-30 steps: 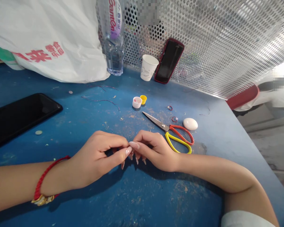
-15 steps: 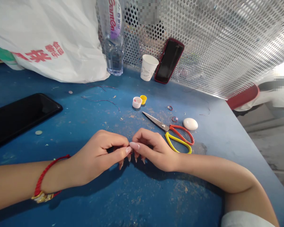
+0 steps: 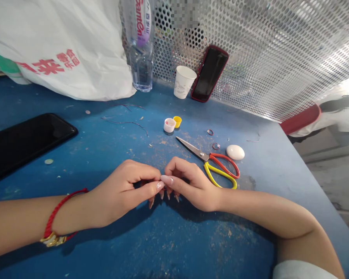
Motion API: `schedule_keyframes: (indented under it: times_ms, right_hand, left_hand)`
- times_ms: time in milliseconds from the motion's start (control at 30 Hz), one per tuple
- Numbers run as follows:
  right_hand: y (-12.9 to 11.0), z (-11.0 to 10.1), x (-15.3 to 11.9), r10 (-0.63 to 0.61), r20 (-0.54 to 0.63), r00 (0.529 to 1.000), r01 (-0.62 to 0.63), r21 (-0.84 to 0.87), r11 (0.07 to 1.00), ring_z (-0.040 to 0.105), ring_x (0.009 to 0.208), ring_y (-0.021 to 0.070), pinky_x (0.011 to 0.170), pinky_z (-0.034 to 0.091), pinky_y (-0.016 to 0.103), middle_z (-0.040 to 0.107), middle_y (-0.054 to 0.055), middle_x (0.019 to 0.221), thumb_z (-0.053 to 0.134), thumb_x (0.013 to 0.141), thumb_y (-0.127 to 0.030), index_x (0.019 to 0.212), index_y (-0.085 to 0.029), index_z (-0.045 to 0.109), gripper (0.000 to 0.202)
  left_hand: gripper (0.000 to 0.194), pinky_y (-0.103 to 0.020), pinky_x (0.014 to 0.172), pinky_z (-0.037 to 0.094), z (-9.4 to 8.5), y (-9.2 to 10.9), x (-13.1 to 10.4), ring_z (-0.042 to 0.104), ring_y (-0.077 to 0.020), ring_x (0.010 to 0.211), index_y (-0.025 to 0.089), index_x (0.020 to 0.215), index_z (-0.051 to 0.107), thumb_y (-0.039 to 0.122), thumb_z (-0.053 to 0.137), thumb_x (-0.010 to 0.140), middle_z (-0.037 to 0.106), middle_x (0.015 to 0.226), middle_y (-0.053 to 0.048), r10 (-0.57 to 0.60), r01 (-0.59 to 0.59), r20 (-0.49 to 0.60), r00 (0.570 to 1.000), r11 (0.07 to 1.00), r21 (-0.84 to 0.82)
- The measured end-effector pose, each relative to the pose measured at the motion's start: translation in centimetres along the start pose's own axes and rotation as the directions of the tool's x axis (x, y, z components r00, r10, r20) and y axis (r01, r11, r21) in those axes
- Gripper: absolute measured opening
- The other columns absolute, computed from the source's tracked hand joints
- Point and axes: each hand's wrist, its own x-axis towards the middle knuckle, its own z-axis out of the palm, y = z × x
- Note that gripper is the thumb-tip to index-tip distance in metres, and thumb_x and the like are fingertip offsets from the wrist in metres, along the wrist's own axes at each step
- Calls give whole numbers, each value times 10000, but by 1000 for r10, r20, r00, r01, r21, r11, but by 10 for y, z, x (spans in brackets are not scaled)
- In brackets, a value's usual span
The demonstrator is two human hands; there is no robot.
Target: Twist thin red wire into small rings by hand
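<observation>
My left hand (image 3: pixel 128 193), with a red braided bracelet (image 3: pixel 54 217) on its wrist, is closed in a pinch. Its thumb and fingertips meet those of my right hand (image 3: pixel 192 184), which is pinched shut too. Whatever lies between the fingertips is hidden and too small to name. Just beyond my right hand lie scissors (image 3: pixel 202 155) with one red and one yellow handle, blades pointing away to the left. Two small red rings, a nearer one (image 3: pixel 216 146) and a farther one (image 3: pixel 210 132), rest past the scissors, close to a white egg-shaped object (image 3: pixel 235 152).
A white cap (image 3: pixel 169 125) and a yellow cap (image 3: pixel 177 122) stand mid-table near loose thin threads (image 3: pixel 125 123). Behind are a paper cup (image 3: pixel 184 82), a leaning phone (image 3: pixel 209 73), a water bottle (image 3: pixel 142 66) and a white plastic bag (image 3: pixel 75 38). Another black phone (image 3: pixel 29 143) lies left.
The whole view has shifted very slightly. Both hands keep the same pinched pose, fingertips together, and nothing on the table has moved.
</observation>
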Motion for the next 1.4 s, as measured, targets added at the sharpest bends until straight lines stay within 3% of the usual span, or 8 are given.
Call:
schedule_keyframes:
  times_ms: [333,833,1400]
  right_hand:
    - [0,-1,0,-8,-13,1000,7,-44,999,522,587,85,557,403,215,582,-61,701,728,1017,-472,892,-215,496,369]
    - [2,-1,1,-36,23,999,35,7,999,551,614,88,577,433,206,623,-50,749,732,1025,-394,960,-214,511,292]
    - [3,-4,2,-32,48,998,35,-68,997,563,613,95,589,439,209,625,-44,722,694,1047,-416,927,-209,521,295]
  left_hand:
    - [362,-172,537,436,0,-2,-1,633,-79,542,172,643,682,230,565,980,711,592,41,-40,41,26,999,999,-15]
    - [387,-232,564,429,0,1,-2,620,-113,571,166,693,695,318,517,1001,689,611,21,-133,128,71,989,989,70]
    - [341,-242,562,394,2,-3,0,551,-109,601,172,707,651,295,529,1001,633,652,32,-76,72,60,995,995,73]
